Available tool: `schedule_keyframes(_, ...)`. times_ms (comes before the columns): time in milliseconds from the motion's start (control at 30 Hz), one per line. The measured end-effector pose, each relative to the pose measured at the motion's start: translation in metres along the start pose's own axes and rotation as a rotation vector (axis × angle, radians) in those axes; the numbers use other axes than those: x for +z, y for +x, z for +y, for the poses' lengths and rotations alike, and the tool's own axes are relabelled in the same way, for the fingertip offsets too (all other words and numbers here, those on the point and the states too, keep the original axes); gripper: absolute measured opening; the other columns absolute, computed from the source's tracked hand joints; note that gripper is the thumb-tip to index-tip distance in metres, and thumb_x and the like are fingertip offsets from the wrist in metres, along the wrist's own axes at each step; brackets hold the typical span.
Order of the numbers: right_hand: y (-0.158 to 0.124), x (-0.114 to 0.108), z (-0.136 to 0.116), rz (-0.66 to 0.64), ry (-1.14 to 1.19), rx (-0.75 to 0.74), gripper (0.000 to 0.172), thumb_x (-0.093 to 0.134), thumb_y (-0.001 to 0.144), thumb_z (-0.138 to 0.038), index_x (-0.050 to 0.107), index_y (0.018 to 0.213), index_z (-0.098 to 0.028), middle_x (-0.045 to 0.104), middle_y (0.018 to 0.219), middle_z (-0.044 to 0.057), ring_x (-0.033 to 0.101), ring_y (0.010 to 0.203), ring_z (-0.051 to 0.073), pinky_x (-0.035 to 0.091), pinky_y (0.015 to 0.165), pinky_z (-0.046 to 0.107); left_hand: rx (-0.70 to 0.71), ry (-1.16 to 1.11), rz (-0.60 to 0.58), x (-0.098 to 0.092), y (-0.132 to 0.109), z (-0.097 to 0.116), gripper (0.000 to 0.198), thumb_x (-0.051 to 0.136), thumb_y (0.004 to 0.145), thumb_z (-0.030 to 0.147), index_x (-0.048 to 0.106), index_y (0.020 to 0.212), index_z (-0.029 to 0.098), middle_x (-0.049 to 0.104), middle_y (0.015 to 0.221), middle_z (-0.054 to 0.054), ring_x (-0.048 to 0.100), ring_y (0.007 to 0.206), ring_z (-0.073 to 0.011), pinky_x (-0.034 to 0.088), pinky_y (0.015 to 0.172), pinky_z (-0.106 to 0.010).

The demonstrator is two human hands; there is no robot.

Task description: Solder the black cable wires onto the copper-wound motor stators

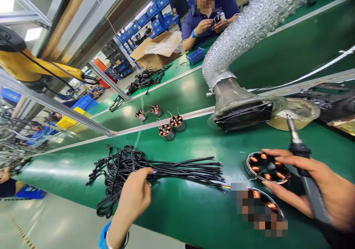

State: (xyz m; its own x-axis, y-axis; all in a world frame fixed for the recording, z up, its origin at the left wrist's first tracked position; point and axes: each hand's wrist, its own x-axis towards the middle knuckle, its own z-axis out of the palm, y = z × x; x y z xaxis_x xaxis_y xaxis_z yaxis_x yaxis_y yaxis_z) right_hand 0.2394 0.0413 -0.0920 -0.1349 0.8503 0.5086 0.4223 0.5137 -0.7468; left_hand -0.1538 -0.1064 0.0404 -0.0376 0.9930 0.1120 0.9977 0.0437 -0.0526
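Observation:
A bundle of black cables lies on the green bench, its stripped ends fanned to the right. My left hand is at the bundle, fingers closed around some cables near the middle. My right hand holds a soldering iron, its tip pointing up and away. The thumb and fingertips of that same hand also grip the rim of a copper-wound stator. Just in front lies a second stator, partly blurred out, with coloured wires beside it.
Several smaller-looking stators stand around the metal rail. A fume extractor with a silver duct hangs over the bench, beside a round dish. Across the bench sits a person near a blue tray and more cables.

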Motion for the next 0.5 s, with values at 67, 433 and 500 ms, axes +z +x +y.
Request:
schedule_keyframes(67,0.0,-0.004,-0.001,-0.09,0.003,-0.125,0.045,0.074,0.078,-0.039,0.05,0.116,-0.032,0.067,0.122,0.012,0.07,0.104,0.027,0.057,0.09,0.034,0.15,-0.15,-0.071,0.007,0.02,0.033,0.03,0.046,0.087,0.013,0.064,0.108,0.023,0.072,0.1,-0.007,0.067,0.094,-0.0241,0.053,0.084,-0.038)
schedule_keyframes(433,0.004,-0.008,-0.012,-0.088,0.01,-0.205,0.049,0.072,0.079,-0.029,0.047,0.121,-0.024,0.065,0.123,0.014,0.07,0.101,0.029,0.06,0.083,0.041,0.229,-0.46,-0.146,0.034,0.081,0.079,0.007,0.062,0.086,0.023,0.067,0.082,0.023,0.07,0.071,-0.001,0.064,0.065,-0.0179,0.048,0.061,-0.029)
schedule_keyframes(500,0.004,-0.007,-0.011,-0.09,0.025,-0.191,0.049,0.072,0.079,-0.028,0.047,0.121,-0.023,0.064,0.123,0.015,0.07,0.102,0.029,0.06,0.083,0.042,0.059,-0.624,0.101,0.014,0.09,0.065,0.009,0.062,0.086,0.025,0.066,0.079,0.021,0.064,0.062,0.002,0.056,0.054,-0.0133,0.043,0.051,-0.024)
